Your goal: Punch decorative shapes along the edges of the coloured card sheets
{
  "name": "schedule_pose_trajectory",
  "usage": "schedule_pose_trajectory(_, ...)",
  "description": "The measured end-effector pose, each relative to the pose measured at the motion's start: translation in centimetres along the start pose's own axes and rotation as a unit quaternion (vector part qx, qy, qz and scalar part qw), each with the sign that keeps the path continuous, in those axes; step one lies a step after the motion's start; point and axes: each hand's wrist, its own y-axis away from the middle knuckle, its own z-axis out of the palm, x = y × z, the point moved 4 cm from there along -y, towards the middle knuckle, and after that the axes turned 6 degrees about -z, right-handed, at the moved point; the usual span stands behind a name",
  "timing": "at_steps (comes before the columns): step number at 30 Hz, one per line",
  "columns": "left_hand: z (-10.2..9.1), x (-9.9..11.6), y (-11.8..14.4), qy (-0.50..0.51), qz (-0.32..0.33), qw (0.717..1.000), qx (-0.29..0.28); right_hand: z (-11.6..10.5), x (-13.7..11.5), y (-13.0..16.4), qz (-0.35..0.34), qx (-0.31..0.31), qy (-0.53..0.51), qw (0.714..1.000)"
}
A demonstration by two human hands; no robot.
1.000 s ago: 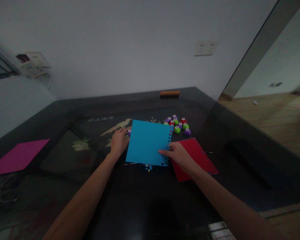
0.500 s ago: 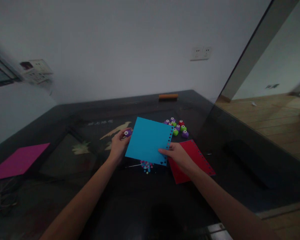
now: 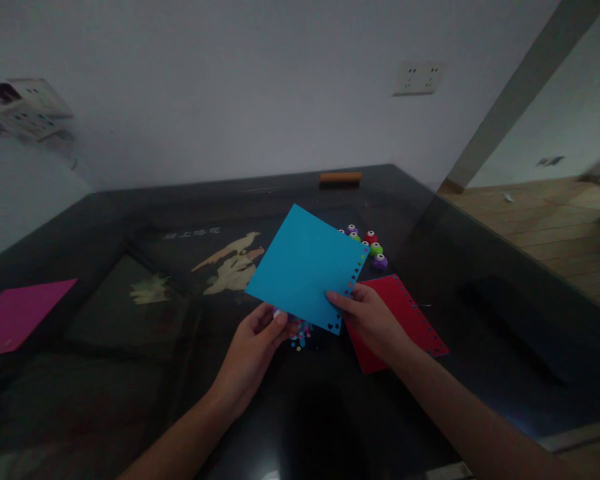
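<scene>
My right hand (image 3: 367,320) pinches the near right corner of a blue paper sheet (image 3: 305,263) and holds it tilted above the dark table. Small shapes are punched along the sheet's right edge. My left hand (image 3: 253,347) sits under the sheet's near edge with its fingers closed on a small purple punch (image 3: 278,313), which is mostly hidden. A little pile of coloured paper bits (image 3: 300,337) lies on the table just right of that hand.
A red sheet (image 3: 405,320) with a punched edge lies under my right wrist. Several small punches (image 3: 370,243) in purple, green and red sit behind the blue sheet. A pink sheet (image 3: 15,313) lies far left. An orange bar (image 3: 340,177) rests at the dark table's (image 3: 130,400) back edge.
My left hand lifted the purple punch from the left of the blue sheet and brought it toward me, under the sheet's near edge. The blue sheet turned and tilted up in my right hand.
</scene>
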Motion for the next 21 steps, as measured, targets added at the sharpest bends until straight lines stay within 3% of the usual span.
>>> schedule_pose_trajectory(6, 0.2, -0.6, 0.6, -0.085, -0.05, 0.994, -0.039, 0.1, 0.2, 0.1, 0.002, 0.032, -0.001, 0.999)
schedule_pose_trajectory(10, 0.4, -1.2, 0.8, -0.151, -0.078, 0.985, -0.032, 0.3, 0.4, 0.4, -0.006, 0.041, 0.019, 0.999)
schedule_pose_trajectory(21, 0.9, -0.9, 1.0, -0.188, -0.074, 0.978, -0.046, 0.8, -0.7, 1.0, -0.074, 0.061, 0.133, 0.986)
